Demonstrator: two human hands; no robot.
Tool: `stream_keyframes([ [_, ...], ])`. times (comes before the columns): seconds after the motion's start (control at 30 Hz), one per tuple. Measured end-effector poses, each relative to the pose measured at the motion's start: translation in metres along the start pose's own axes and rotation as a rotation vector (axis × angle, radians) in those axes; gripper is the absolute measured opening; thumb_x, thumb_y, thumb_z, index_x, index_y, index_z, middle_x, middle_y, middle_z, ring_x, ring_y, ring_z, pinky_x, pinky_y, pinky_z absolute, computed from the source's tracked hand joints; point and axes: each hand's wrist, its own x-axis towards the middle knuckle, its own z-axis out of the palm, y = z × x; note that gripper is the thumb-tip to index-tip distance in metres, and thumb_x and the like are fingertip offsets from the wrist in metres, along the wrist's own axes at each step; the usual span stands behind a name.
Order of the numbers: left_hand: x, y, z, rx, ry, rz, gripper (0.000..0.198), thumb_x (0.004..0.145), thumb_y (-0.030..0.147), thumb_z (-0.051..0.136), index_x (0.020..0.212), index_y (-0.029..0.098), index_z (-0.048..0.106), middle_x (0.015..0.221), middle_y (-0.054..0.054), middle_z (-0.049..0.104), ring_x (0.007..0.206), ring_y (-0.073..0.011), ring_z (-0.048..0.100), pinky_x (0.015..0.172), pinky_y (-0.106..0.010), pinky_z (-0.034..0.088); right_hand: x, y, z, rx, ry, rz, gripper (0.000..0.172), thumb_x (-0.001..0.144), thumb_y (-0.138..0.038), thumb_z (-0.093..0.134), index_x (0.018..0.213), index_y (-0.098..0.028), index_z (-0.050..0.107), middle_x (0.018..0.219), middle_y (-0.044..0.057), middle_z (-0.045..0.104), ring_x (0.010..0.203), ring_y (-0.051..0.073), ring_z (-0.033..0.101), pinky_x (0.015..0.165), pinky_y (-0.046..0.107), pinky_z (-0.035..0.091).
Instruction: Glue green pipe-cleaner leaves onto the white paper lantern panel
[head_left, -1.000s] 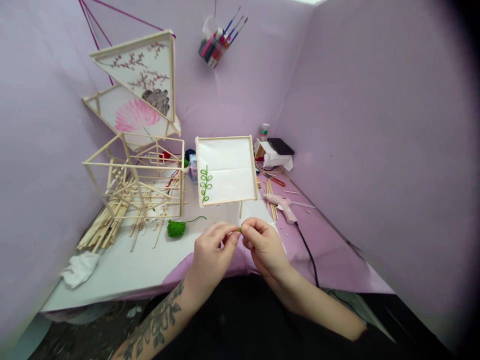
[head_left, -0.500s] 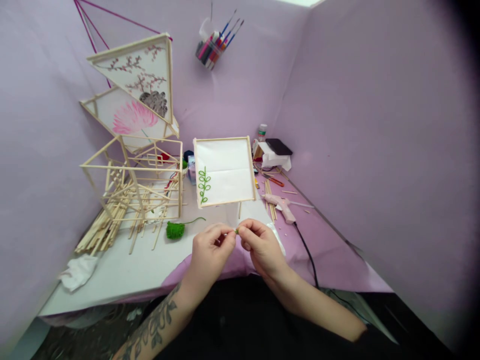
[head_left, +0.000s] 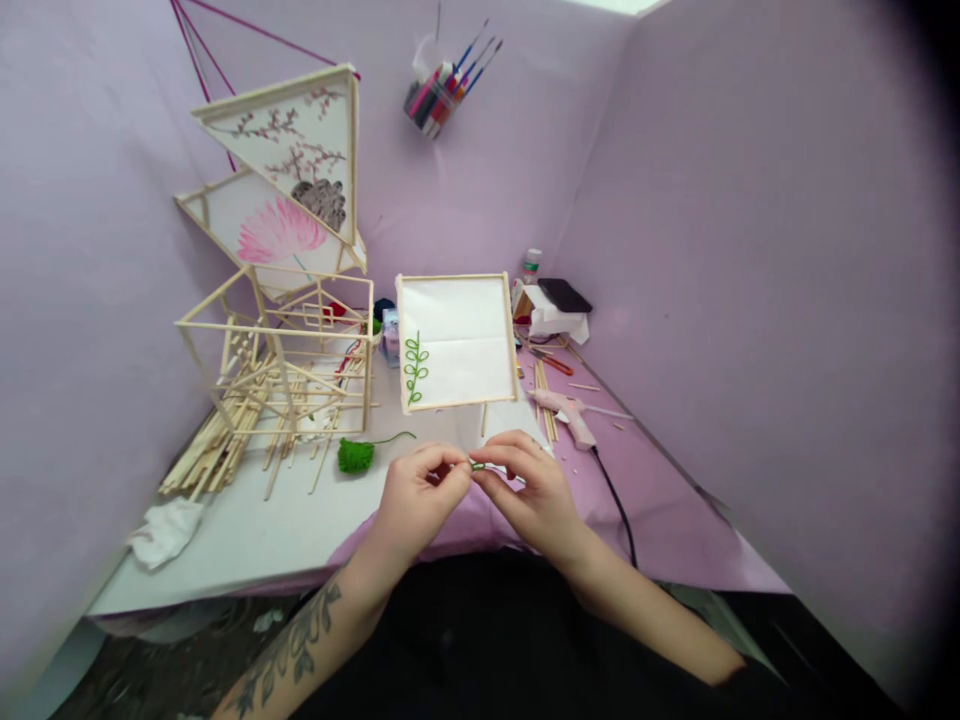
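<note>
My left hand (head_left: pixel 424 495) is closed, with thumb and forefinger pinching a small piece of green yarn (head_left: pixel 478 466) over the table's front edge. My right hand (head_left: pixel 531 485) meets it there, its thumb and forefinger curved around the same piece, fingertips almost touching the left ones. Much of the yarn piece is hidden by the fingers. Beyond my hands stands a square wooden frame (head_left: pixel 511 345) with a white sheet, and a green looped leaf sprig (head_left: pixel 415 370) lies along its lower left. A green yarn ball (head_left: pixel 355 456) with a loose tail rests left of my hands.
At the left, a wooden stick framework (head_left: pixel 281 385) stands over several loose sticks (head_left: pixel 225 440). A crumpled tissue (head_left: pixel 166 532) lies near the front left edge. To the right are a pink glue gun (head_left: pixel 566 412) with its cord, an orange-handled tool (head_left: pixel 556 366) and a dark phone-like slab (head_left: pixel 564 295).
The thumb and forefinger of my right hand have spread slightly, and more of the green yarn piece shows between them. My left hand keeps its pinch. The whole view has shifted a little.
</note>
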Motion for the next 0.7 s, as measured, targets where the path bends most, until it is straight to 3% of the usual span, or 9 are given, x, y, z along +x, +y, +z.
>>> stream_keyframes([
  [0.3, -0.0007, -0.0017, -0.0007, -0.004, -0.019, -0.017, 0.013, 0.074, 0.022, 0.059, 0.066, 0.015, 0.066, 0.065, -0.001, 0.063, 0.061, -0.0115, 0.056, 0.057, -0.020, 0.043, -0.0008, 0.0036, -0.0011, 0.015, -0.015, 0.021, 0.012, 0.084, -0.015, 0.062, 0.093, -0.023, 0.067, 0.081, 0.003, 0.064, 0.077, 0.016, 0.059, 0.064, 0.028, 0.049],
  [0.7, -0.0019, -0.0017, -0.0004, -0.106, -0.035, -0.109, 0.012, 0.073, 0.025, 0.061, 0.068, 0.016, 0.067, 0.066, -0.001, 0.065, 0.063, -0.0117, 0.056, 0.059, -0.020, 0.045, -0.0009, 0.0032, -0.0009, 0.073, -0.052, 0.029, 0.017, 0.084, -0.018, 0.063, 0.099, -0.024, 0.068, 0.085, 0.004, 0.064, 0.072, 0.014, 0.059, 0.058, 0.025, 0.049],
])
